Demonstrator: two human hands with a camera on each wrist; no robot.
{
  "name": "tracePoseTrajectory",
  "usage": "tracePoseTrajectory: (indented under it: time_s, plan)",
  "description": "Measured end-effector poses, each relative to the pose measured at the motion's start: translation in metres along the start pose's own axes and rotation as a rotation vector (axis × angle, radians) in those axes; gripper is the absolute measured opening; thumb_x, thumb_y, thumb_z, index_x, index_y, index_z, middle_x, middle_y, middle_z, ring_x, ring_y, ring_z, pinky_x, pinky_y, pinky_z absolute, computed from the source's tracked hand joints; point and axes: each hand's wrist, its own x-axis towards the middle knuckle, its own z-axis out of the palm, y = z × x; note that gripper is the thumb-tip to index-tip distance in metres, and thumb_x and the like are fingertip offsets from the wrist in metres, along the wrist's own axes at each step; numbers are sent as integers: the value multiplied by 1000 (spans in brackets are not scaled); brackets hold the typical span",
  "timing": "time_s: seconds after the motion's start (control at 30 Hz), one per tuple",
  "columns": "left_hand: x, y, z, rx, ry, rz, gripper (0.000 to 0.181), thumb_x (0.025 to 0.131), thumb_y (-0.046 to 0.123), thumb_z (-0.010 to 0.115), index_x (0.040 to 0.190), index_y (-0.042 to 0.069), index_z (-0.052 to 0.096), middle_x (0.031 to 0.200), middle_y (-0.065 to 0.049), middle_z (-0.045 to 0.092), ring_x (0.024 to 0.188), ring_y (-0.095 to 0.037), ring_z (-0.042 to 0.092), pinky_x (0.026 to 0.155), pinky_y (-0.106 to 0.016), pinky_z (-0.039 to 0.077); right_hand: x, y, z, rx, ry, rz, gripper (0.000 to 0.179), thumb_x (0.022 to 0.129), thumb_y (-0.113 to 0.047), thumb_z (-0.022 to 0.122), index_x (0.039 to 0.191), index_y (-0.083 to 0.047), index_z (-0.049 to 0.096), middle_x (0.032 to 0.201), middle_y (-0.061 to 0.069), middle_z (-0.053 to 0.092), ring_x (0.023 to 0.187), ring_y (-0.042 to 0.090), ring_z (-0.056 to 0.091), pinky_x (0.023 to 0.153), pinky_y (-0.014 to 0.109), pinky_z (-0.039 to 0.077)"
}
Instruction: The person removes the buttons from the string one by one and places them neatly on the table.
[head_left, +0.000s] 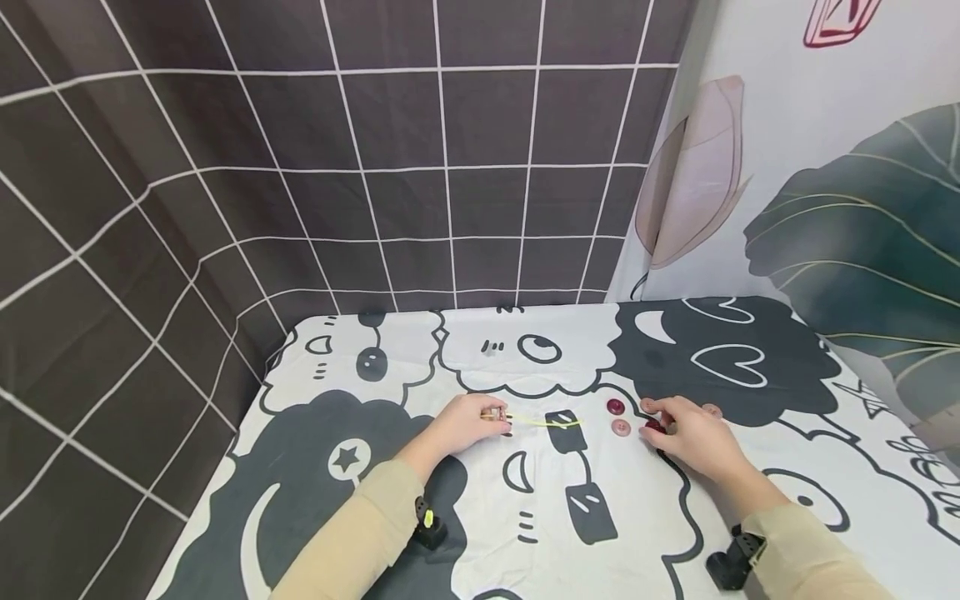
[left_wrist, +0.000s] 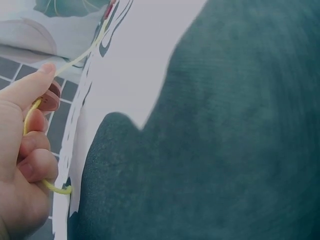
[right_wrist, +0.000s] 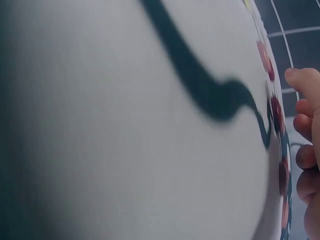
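My left hand point(head_left: 467, 425) pinches pink buttons point(left_wrist: 49, 98) between thumb and fingers. A thin yellow cord point(head_left: 542, 422) runs past them, and its free length stretches right over the cloth. In the left wrist view more of the cord passes under the curled fingers. My right hand point(head_left: 696, 437) hovers with loosely bent fingers beside a dark red button point(head_left: 655, 426); nothing shows in its grasp in the right wrist view. Left of it lie another dark red button point(head_left: 616, 407) and a pink button point(head_left: 621, 427). Another pink button point(head_left: 712, 411) is partly hidden behind the right hand.
A white cloth point(head_left: 555, 508) with dark cartoon shapes covers the table. Behind it hangs a dark grid-patterned curtain point(head_left: 390, 200), with a leaf-printed white sheet point(head_left: 795, 150) on the right. Each wrist wears a small black camera point(head_left: 431, 527).
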Motion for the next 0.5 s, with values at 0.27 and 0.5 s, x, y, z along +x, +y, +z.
tracePoseTrajectory:
  time_s: [0.27,0.5]
  plan:
    - [0,-2,1,-7,2,-5,40,83,39,67,116,16,66,107,1,66,89,-12,56,81,-33,45,10,-21,8,46,13,-57,36,78,-38,74,99,-9,64,85,-3,54,70,11,51,63,35,44]
    - [-1,-2,1,-5,-2,-8,42,83,40,67,117,16,66,110,0,66,93,-13,57,84,-36,45,18,-38,12,53,-53,-62,34,78,-31,74,106,-13,65,90,-5,57,71,11,54,59,37,44]
